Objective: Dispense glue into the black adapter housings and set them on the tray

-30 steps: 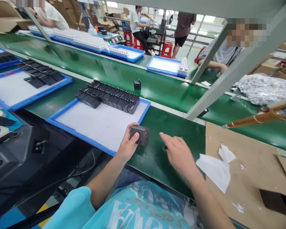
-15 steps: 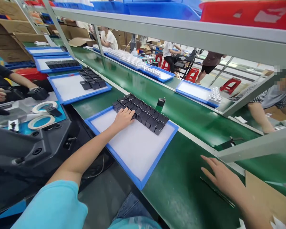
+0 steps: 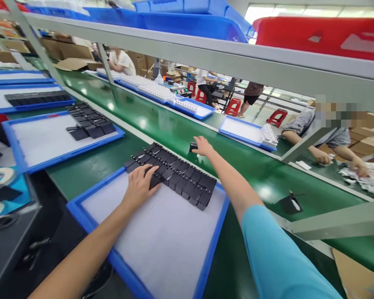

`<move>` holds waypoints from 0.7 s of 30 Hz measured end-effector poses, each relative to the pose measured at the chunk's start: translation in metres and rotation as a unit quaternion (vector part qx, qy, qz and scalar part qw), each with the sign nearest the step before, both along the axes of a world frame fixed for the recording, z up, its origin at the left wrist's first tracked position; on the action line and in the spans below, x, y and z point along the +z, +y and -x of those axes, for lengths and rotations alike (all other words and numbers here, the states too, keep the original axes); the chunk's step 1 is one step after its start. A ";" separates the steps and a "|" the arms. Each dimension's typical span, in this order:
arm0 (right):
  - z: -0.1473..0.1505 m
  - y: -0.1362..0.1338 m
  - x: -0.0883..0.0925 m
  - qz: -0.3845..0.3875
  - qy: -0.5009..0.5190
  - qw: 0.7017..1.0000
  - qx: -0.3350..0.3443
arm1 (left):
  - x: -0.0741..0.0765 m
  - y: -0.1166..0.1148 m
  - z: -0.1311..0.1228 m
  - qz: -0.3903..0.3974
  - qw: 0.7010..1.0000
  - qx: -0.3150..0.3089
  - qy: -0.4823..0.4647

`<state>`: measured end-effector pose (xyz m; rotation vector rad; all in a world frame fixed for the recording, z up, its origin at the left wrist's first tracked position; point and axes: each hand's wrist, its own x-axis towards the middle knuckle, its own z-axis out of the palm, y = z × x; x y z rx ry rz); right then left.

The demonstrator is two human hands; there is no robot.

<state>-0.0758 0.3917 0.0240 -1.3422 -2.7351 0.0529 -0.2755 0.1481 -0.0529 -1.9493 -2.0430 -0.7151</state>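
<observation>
Rows of black box-shaped parts (image 3: 187, 182) with small metal pins lie along the far side of a blue-rimmed tray (image 3: 215, 236) lined with white. At the near row's left end, my left hand (image 3: 140, 187) is closed around one black box-shaped part (image 3: 155, 179). My right hand (image 3: 204, 146) reaches over the green conveyor belt (image 3: 237, 170), its fingers closed on a single black box-shaped part (image 3: 193, 147), mostly covered by the fingers. Farther right on the belt lies another black part (image 3: 293, 203) with a thin piece sticking out.
A second blue tray (image 3: 62, 153) with black parts sits at the left. A grey shelf beam (image 3: 187, 54) crosses above the belt, and a slanted post (image 3: 339, 222) stands at the right. Beyond the belt, a co-worker's hands (image 3: 322, 157) handle small items.
My right hand has moved from the near right bench out to the black part on the belt. My left hand stays at the parts in the tray. The view has turned right.
</observation>
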 end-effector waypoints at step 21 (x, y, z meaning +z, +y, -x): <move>-0.269 -0.115 -0.017 0.057 -0.088 0.938 -0.329 | -0.001 0.003 -0.010 -0.027 0.995 0.087 0.042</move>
